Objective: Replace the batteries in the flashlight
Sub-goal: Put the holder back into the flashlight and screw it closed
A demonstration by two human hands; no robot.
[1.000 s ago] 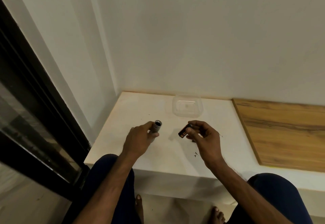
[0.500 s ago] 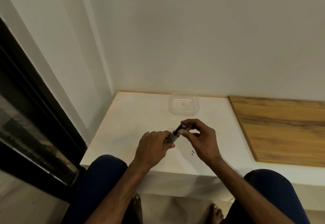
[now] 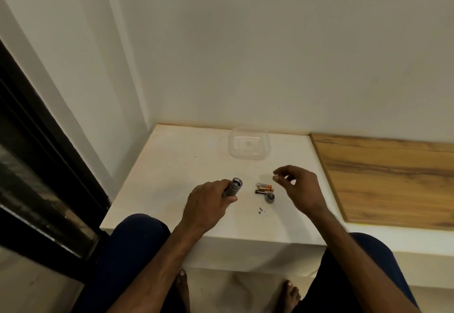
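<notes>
The left hand (image 3: pixel 208 204) wraps its curled fingers and thumb around the flashlight (image 3: pixel 233 186), a grey, matte metal cylinder held tilted just above the smooth white tabletop (image 3: pixel 172 165), its ringed round open end facing up. Just right of it, at least 2 small cylindrical batteries (image 3: pixel 264 188) lie side by side on the table, 1 pale with an orange end, 1 dark with a gold band. A short round metal cap (image 3: pixel 269 197) sits touching or just beside them. The right hand (image 3: pixel 299 190) hovers over the table beside the batteries, fingers loosely curled, thumb and forefinger tips close together with nothing seen between them. Further back stands a clear, square plastic container (image 3: pixel 248 144) with rounded corners. A grained wooden panel (image 3: pixel 393 177) adjoins the table on the right.
</notes>
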